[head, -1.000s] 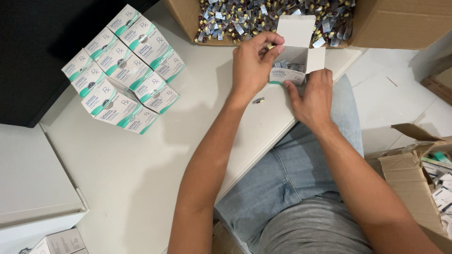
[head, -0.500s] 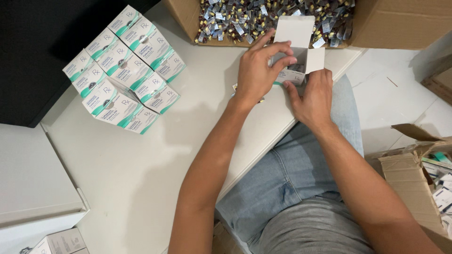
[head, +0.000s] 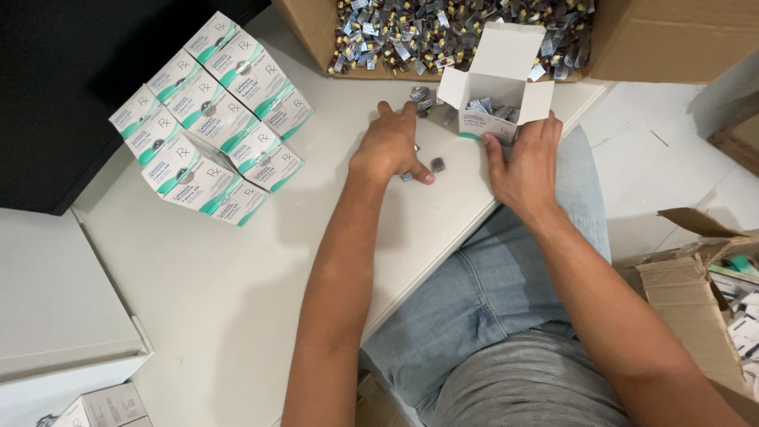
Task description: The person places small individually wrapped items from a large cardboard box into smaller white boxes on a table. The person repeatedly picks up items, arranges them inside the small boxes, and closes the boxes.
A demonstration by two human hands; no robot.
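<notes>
A small white carton with a green stripe [head: 496, 93] stands open on the white table [head: 237, 300], flaps up, with several small sachets inside. My right hand [head: 526, 162] holds its near side. My left hand [head: 393, 146] lies palm down on the table left of the carton, fingers spread over a few loose sachets [head: 436, 164]. More loose sachets [head: 421, 96] lie just beyond its fingertips.
A large cardboard box [head: 632, 43] full of small sachets sits at the table's far edge. A stack of closed white and green cartons [head: 207, 119] stands at the left. Another cardboard box [head: 696, 285] is on the floor at right. My legs are under the table edge.
My left hand has left the carton's top and dropped to the table over the loose sachets. The carton now rests lower on the table, flaps still open.
</notes>
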